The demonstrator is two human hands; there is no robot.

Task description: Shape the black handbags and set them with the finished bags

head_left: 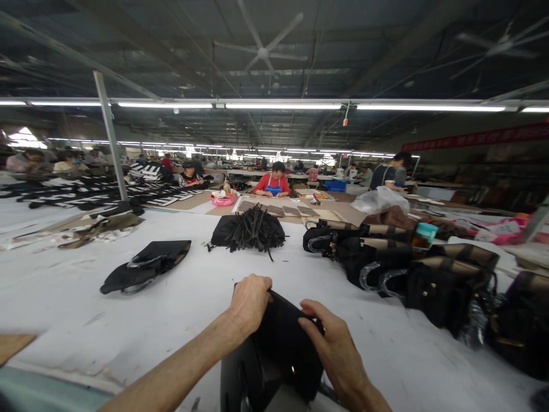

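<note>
A black handbag [278,349] stands at the near edge of the white table, in front of me. My left hand [252,300] is closed over its upper rim, with the fingertips curled out of sight behind the edge. On the other side, my right hand [330,337] pinches the bag's right upper edge between thumb and fingers. The bag's lower part runs out of the picture at the bottom. Beyond my hands lies a pile of black strips [255,229] on folded black material. To the left, another black bag [146,266] with wrapped handles lies flat.
Several black handbags [441,286] with plastic-wrapped handles line the right side. A jar with a teal lid [424,233] stands among them. Across the white table [184,320], a person in red [274,182] sits near a pink basin [223,198]. A metal post [110,134] rises at left.
</note>
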